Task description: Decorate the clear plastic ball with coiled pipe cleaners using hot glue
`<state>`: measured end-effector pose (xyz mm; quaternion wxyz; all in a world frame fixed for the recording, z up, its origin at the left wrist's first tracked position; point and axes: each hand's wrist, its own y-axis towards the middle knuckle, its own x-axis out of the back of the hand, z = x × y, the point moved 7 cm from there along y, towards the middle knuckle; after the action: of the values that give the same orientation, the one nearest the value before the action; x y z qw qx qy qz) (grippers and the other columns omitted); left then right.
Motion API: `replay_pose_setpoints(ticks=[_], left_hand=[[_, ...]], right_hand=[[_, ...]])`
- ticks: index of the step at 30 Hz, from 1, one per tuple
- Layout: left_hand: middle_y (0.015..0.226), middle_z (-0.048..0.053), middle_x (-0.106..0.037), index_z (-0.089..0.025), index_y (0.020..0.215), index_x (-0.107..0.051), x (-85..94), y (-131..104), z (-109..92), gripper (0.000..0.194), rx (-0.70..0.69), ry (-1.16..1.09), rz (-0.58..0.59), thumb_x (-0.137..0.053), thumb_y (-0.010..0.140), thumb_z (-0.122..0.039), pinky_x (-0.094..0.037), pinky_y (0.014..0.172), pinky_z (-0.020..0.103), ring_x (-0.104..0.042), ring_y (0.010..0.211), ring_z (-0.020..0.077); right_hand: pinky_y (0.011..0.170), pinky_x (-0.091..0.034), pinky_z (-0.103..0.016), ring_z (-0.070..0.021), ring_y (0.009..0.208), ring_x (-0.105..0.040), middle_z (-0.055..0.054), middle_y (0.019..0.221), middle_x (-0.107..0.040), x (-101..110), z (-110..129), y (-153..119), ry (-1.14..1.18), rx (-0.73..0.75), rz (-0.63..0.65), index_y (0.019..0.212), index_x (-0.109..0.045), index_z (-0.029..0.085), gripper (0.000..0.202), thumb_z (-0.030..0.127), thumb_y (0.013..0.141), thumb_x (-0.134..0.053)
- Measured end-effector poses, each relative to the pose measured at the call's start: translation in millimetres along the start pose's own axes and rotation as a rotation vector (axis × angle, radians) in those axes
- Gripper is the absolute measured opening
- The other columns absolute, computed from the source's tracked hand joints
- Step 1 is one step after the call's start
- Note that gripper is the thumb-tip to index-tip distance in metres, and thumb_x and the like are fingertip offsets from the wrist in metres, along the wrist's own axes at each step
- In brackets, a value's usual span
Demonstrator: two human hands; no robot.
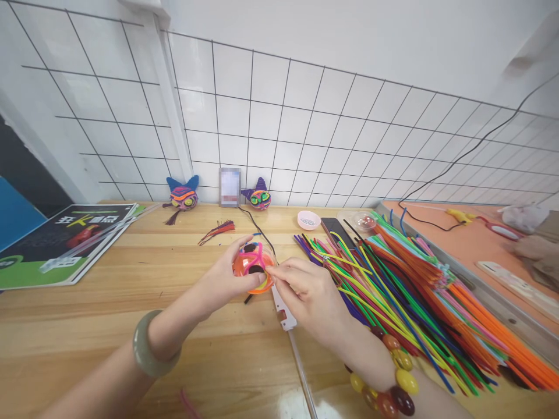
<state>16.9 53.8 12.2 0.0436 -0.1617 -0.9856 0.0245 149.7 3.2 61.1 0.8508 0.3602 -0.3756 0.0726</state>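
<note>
My left hand [225,270] grips a round, clear-and-orange craft piece [240,267] by its left side. Pink pipe cleaner lines cross its face, with two black ovals and a bit of yellow between them. At the right edge of this piece, the thumb and fingers of my right hand [301,285] are pinched together. What lies between those fingertips is too small to make out. Just below my right hand, a white glue gun [283,311] rests on the wooden table [209,355], with a long clear glue stick [302,375] running out of its back.
Many coloured pipe cleaners [393,291] cover the right side, beside a phone [338,233] and a small pink bowl [308,220]. Two finished cat-like heads, one blue-eared [183,195] and one purple-eared [259,196], stand by the wall. A magazine [82,233] lies left; another person's hand [530,250] is far right.
</note>
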Motion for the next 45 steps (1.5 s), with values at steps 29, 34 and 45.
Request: replay_pose_setpoints(ticks=[29, 34, 45], left_hand=[[0.145, 0.008, -0.040, -0.030, 0.145, -0.023, 4.7, -14.7, -15.4, 0.078, -0.281, -0.183, -0.240, -0.067, 0.080, -0.035, -0.043, 0.101, 0.041, -0.051, 0.119, 0.0256], [0.143, 0.007, -0.042, -0.030, 0.144, -0.027, 5.3, -13.2, -12.3, 0.076, -0.249, -0.197, -0.264, -0.068, 0.079, -0.034, -0.045, 0.098, 0.041, -0.053, 0.115, 0.0247], [0.124, 0.012, -0.059, -0.030, 0.144, -0.032, 2.4, -5.4, 3.3, 0.082, 0.022, -0.407, -0.228, -0.072, 0.073, -0.035, -0.054, 0.074, 0.036, -0.062, 0.102, 0.0261]], right_hand=[[0.059, -0.039, -0.033, -0.0183, 0.071, -0.059, -0.011, 0.085, -0.071, -3.3, 18.4, -9.6, -0.421, 0.458, -0.221, 0.111, -0.064, 0.008, 0.024, 0.007, 0.092, -0.049], [0.062, -0.041, -0.033, -0.0181, 0.071, -0.060, -0.010, 0.086, -0.071, -5.1, 14.9, -8.9, -0.383, 0.444, -0.206, 0.113, -0.064, 0.011, 0.026, 0.008, 0.093, -0.048], [0.068, -0.051, -0.031, -0.0184, 0.075, -0.065, -0.007, 0.083, -0.072, -3.5, -9.4, 0.9, 0.056, 0.087, -0.154, 0.098, -0.071, 0.016, 0.017, 0.013, 0.089, -0.057]])
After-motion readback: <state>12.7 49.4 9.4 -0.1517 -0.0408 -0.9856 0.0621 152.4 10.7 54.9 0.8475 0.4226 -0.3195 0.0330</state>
